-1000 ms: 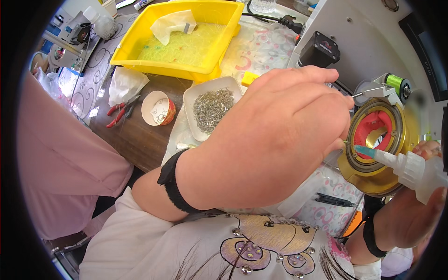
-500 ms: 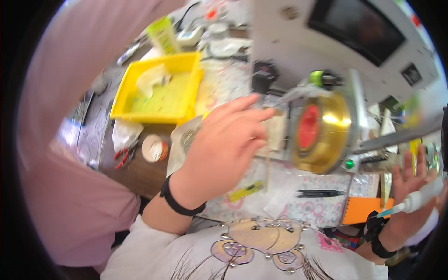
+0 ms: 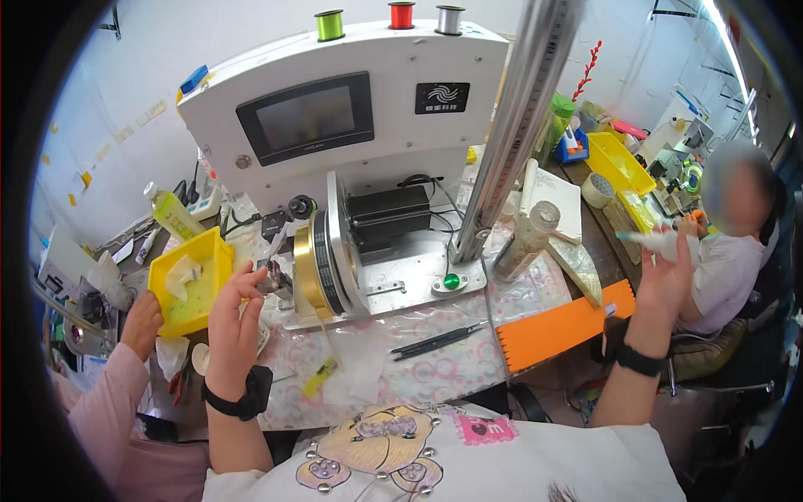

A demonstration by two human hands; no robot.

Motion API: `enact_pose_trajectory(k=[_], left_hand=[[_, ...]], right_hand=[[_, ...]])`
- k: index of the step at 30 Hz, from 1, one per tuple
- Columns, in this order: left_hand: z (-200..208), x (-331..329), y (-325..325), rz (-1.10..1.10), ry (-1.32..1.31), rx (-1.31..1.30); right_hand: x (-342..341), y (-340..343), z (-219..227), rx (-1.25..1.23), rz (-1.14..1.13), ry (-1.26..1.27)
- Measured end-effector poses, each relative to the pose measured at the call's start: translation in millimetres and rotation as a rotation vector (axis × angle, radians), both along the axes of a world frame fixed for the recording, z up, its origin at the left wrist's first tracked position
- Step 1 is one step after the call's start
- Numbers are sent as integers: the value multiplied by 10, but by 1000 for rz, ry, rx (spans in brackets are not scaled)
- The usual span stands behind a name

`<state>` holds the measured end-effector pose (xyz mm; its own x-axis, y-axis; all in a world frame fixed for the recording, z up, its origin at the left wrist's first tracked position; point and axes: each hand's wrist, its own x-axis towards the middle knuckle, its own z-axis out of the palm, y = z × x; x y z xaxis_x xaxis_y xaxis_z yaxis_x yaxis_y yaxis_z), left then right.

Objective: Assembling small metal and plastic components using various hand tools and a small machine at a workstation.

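My left hand (image 3: 234, 326) is raised beside the machine's gold wheel (image 3: 309, 268), its fingers partly stretched and apart. I can make out nothing between them. On the right, my right hand (image 3: 665, 280) is lifted above the table edge, its fingers closed around a small white squeeze bottle (image 3: 663, 243) with a thin teal tip pointing left. The white winding-type machine (image 3: 393, 92) stands in front of me, with a black motor (image 3: 389, 216) behind the wheel. Black tweezers (image 3: 435, 341) and a small yellow-green piece (image 3: 319, 376) lie on the patterned table cover between my hands.
A co-worker's hand (image 3: 140, 322) touches the yellow tray (image 3: 219, 251) at left. An orange board (image 3: 569, 326) lies near the front edge. A clear jar (image 3: 527, 243) stands by the upright metal column (image 3: 519, 125). Another person (image 3: 736, 276) sits at far right.
My view has swung up and right, so the whole machine shows. Both my hands appear further left, and the squeeze bottle stays in my right hand. A co-worker's hand is now visible at the tray.
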<state>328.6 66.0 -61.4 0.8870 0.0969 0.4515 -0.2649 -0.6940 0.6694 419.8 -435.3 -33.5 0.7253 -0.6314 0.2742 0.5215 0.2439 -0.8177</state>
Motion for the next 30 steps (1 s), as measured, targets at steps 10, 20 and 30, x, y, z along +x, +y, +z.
enact_pose_trajectory(k=[10, 20, 30], left_hand=[[36, -23, -89, 20, 23, 3], [14, -53, 10, 58, -29, 131], [-92, -27, 68, -24, -99, 77]], right_hand=[[621, 786, 140, -952, 195, 183], [-559, 1749, -595, -1639, 670, -395], [-507, 2054, -888, -2052, 672, -104]])
